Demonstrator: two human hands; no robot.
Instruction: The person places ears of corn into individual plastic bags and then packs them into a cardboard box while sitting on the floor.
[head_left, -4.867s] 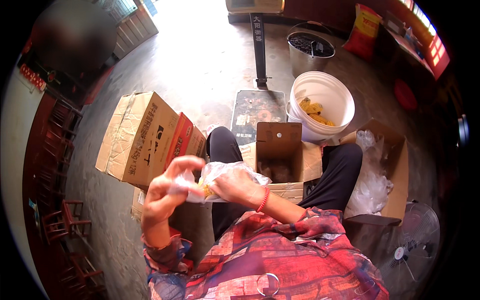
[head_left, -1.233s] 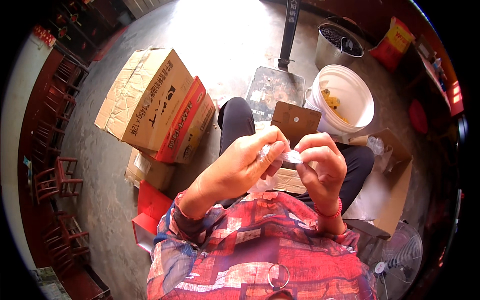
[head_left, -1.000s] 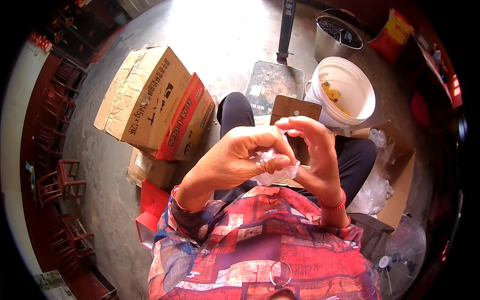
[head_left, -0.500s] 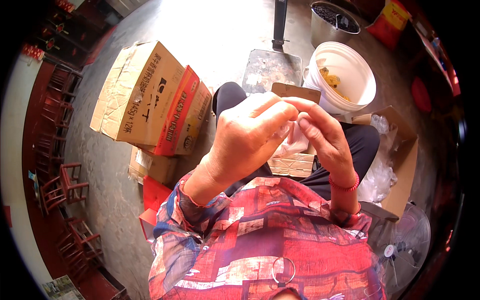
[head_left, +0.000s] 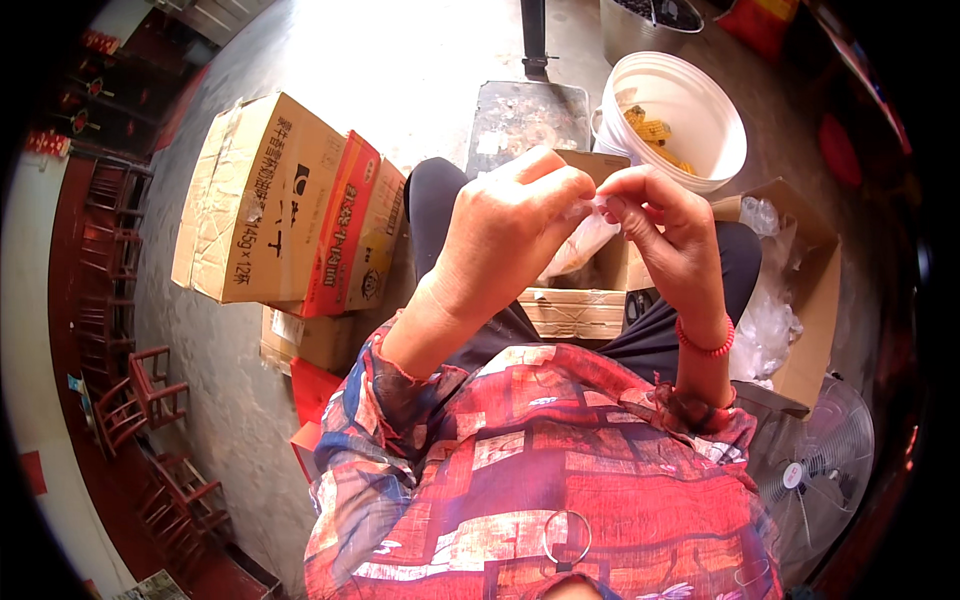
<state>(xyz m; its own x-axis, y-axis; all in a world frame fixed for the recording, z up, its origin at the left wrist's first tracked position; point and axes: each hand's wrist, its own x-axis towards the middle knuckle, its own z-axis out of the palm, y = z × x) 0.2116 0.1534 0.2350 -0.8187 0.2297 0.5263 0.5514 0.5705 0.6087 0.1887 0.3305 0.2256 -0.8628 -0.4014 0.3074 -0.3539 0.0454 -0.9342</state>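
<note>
Between my raised hands hangs a clear plastic bag [head_left: 583, 246], its gathered top pinched in the fingers of both. My left hand [head_left: 520, 225] is closed on the bag's neck, back of the hand toward me. Thumb and fingers of my right hand [head_left: 665, 225] pinch the same neck from the other side; a red coiled band [head_left: 705, 340] circles that wrist. What lies inside the bag is too unclear to name. Below it, between my knees, stands an open cardboard box [head_left: 570, 312], partly hidden by my hands.
A white bucket [head_left: 700, 110] with yellow corn cobs [head_left: 652, 130] stands ahead right, beside a platform scale [head_left: 530, 115]. Large cartons [head_left: 250, 210] stack on my left. At right are a box of clear plastic bags [head_left: 765, 330] and a fan [head_left: 815, 475]. Wooden chairs [head_left: 155, 385] line the far left.
My hands have drawn slightly apart, and the bag's twisted neck now shows between the fingertips. The view has shifted a little; the bucket appears higher in it.
</note>
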